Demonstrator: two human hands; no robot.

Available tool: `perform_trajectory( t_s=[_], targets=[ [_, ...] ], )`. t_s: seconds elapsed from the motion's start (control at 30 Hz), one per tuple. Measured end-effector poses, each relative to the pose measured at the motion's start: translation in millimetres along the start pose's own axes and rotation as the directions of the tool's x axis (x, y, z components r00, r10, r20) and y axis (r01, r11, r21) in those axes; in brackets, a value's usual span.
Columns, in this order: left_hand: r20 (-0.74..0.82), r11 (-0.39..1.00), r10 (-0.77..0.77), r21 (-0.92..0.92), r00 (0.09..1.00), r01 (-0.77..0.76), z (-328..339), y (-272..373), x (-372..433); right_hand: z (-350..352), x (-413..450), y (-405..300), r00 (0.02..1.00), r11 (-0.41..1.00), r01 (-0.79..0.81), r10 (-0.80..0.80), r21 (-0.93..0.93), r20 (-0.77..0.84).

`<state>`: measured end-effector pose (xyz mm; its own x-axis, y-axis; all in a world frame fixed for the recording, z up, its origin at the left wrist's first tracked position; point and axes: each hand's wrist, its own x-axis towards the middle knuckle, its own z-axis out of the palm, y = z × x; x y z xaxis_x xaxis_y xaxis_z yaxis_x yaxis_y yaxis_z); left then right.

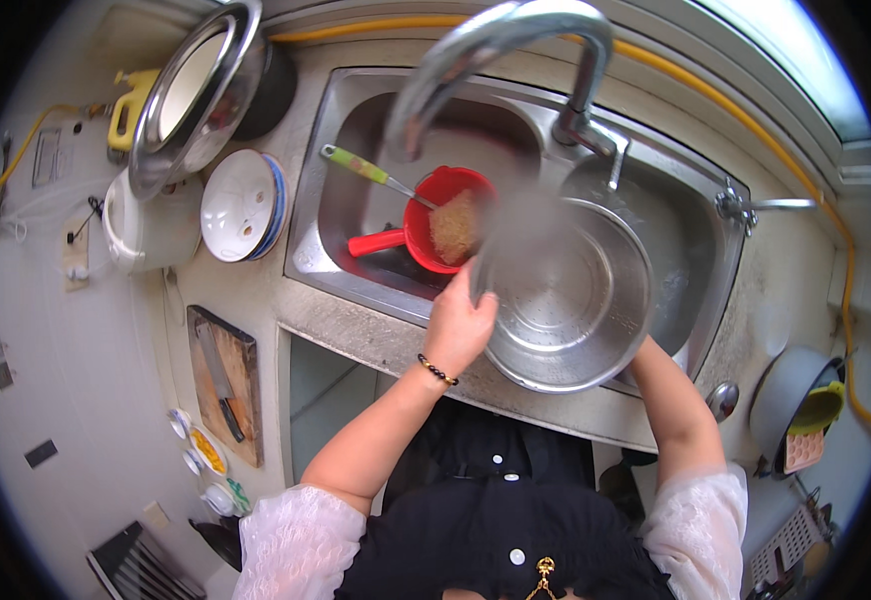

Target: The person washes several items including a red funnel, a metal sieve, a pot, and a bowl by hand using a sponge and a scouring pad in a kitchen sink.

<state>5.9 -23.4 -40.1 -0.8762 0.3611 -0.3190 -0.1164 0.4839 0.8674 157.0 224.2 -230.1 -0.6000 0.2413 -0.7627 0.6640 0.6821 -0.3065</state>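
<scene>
A round stainless steel basin (pixel 563 300) is tilted over the divider and right bowl of a double sink. My left hand (pixel 462 315), wearing a beaded bracelet, grips the basin's left rim with the thumb on the inside. My right forearm reaches behind the basin's lower right side, and the basin hides my right hand. Left of the basin, a red plastic ladle-like container (pixel 450 180) with a handle sits in the left sink bowl. It holds a tan, grainy mass (pixel 453 226) and a utensil with a green handle (pixel 357 164). A grey blur covers the basin's upper left part.
A chrome faucet (pixel 525 15) arches over the sink (pixel 304 262). White bowls (pixel 237 206), a lidded white container (pixel 150 232) and a steel pot lid (pixel 143 161) stand left. A cleaver (pixel 214 360) lies on a wooden cutting board (pixel 248 375). A grey pan (pixel 773 397) is at right.
</scene>
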Motion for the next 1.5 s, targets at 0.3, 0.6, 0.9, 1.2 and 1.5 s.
perform_trajectory(
  t_s=[0.3,0.6,0.9,1.2,1.5],
  targets=[
    [-0.009,0.621,-0.217,0.77,0.976,0.145,-68,-71,73,-141,-116,-57,0.971,0.023,0.221,-0.101,0.975,-0.217],
    [0.416,0.379,-0.428,0.889,0.802,-0.259,-67,-207,159,-98,-127,-57,0.777,0.513,0.356,0.302,0.781,-0.552],
    [0.348,0.411,-0.301,0.887,0.888,-0.208,-118,-76,116,-88,-149,-83,0.703,0.483,0.524,0.221,0.702,-0.676],
    [-0.009,0.94,0.282,0.202,0.959,-0.274,-110,43,15,-75,-174,-87,0.718,0.386,0.546,0.242,0.743,-0.653],
    [0.338,0.935,0.333,0.002,0.88,-0.354,-16,79,-17,-63,-181,-87,0.778,0.291,0.517,0.234,0.805,-0.584]
  ],
)
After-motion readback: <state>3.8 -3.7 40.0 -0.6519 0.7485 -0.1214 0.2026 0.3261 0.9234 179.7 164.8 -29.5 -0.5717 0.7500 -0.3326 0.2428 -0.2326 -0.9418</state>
